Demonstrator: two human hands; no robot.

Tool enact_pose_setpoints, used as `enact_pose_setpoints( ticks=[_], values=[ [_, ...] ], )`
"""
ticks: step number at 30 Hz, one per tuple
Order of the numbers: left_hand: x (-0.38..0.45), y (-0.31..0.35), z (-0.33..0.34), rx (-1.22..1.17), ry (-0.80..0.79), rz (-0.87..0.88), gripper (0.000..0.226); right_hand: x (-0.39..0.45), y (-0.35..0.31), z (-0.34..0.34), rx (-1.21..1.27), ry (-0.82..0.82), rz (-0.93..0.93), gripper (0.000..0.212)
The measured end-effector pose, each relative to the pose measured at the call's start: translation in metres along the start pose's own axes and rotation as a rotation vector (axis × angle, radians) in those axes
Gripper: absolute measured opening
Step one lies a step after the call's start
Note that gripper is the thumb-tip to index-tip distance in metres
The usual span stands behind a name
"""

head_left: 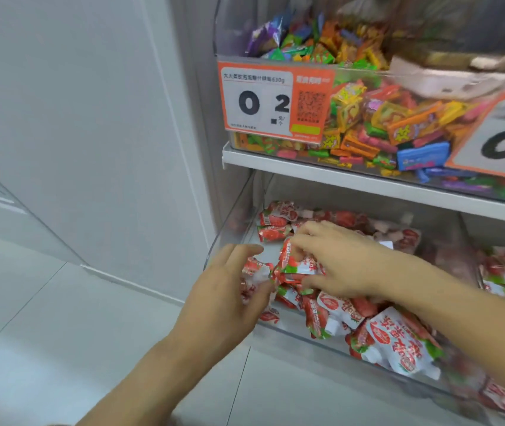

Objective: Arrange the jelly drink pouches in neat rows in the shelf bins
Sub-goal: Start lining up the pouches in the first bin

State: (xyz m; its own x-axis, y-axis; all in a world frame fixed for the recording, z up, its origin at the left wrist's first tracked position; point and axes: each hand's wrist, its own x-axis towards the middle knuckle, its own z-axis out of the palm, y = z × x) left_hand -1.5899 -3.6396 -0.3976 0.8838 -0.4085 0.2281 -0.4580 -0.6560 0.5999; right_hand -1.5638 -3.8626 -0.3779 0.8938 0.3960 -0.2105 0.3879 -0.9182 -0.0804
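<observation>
— Which step is this, would you say?

— Early sorting, I'd judge. Both hands are down in the clear lower bin (239,216), where the strawberry jelly pouches (398,342) lie in a loose heap under and to the right of the hands — no rows yet. The right hand (346,265) has fingers and thumb curled round a small bundle of pouches (294,265); the left hand (229,290), just beside it, has its fingers bent against another pouch (256,269), though whether it truly grips it I cannot tell (the picture is blurred there).

— And next?

— Probably squaring that bundle and setting it upright in the bare patch of bin floor just beyond the left hand, where a few pouches (272,226) already lie at the back.

— What's around?

— Above the hands, a white shelf (306,170) carries a bin of mixed bright sweets (398,118) with an orange price tag (272,103). Left of the hands, a plain white wall (76,118); below them, pale floor tiles (45,318).
</observation>
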Motion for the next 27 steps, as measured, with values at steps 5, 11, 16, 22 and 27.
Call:
enact_pose_setpoints(
  ticks=[5, 11, 16, 22, 27],
  values=[
    [0.01, -0.001, -0.02, -0.133, -0.019, 0.129, 0.079, -0.008, -0.015, -0.022, 0.737, 0.268, 0.047, 0.04],
    [0.007, -0.017, -0.055, -0.126, 0.138, 0.015, 0.045, 0.03, -0.018, -0.02, 1.029, 0.153, 0.094, 0.034],
    [-0.006, -0.025, -0.064, -0.267, 0.271, -0.252, 0.043, 0.08, -0.004, -0.001, 0.609, -0.062, 0.132, 0.029],
    [-0.008, -0.032, -0.063, -0.469, 0.308, -0.465, 0.046, 0.107, -0.011, 0.005, 0.517, -0.448, 0.12, 0.054],
    [-0.005, -0.03, -0.066, -0.481, 0.303, -0.483, 0.043, 0.109, -0.01, 0.006, 0.535, -0.518, 0.131, 0.061]
  ],
)
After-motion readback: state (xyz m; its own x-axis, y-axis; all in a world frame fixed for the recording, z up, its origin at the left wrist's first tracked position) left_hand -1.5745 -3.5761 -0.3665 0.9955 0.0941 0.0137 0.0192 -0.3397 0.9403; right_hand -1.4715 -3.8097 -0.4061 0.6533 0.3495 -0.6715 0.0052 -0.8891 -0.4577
